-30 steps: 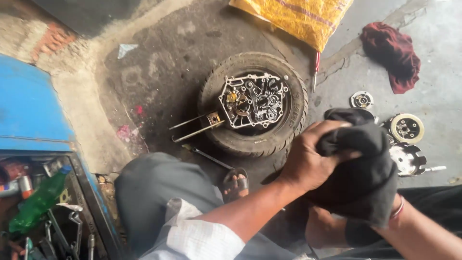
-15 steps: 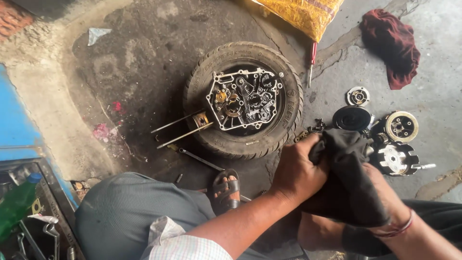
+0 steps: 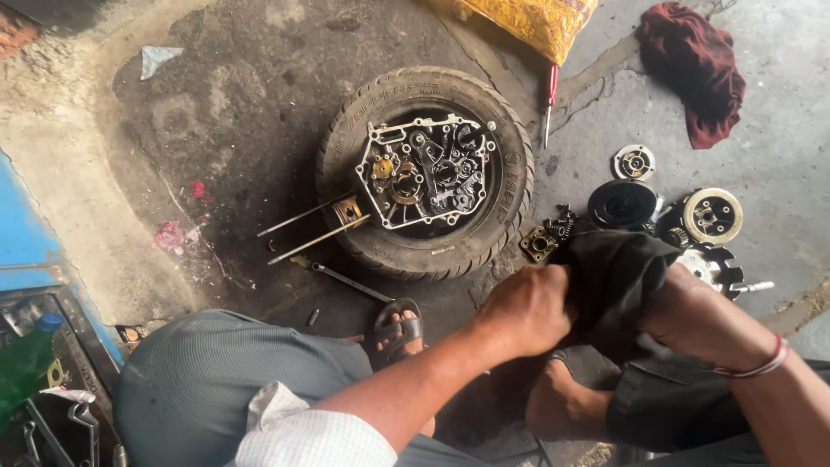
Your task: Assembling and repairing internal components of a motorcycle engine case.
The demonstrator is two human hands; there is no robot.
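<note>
My left hand point(image 3: 529, 307) and my right hand point(image 3: 696, 316) both clutch a dark grey cloth point(image 3: 618, 277), bunched between them low in the picture. Whatever the cloth wraps is hidden. Just beyond the hands lies an engine crankcase half point(image 3: 424, 173), open side up, resting inside a small black tyre point(image 3: 346, 164) on the stained concrete. Two long studs point(image 3: 303, 229) stick out of the case to the left.
Round clutch and engine parts point(image 3: 711, 214) lie on the floor right of the tyre, with a black disc point(image 3: 621, 203). A red-handled screwdriver point(image 3: 550, 97), a yellow sack point(image 3: 536, 22) and a maroon rag point(image 3: 692, 65) sit farther off. A spanner point(image 3: 350, 281) lies near my sandalled foot point(image 3: 398, 329). A blue toolbox point(image 3: 35, 346) stands at left.
My view has shifted left and down, so the tyre sits more central. Both hands have kept working the dark cloth, which has dropped lower and spread out between them.
</note>
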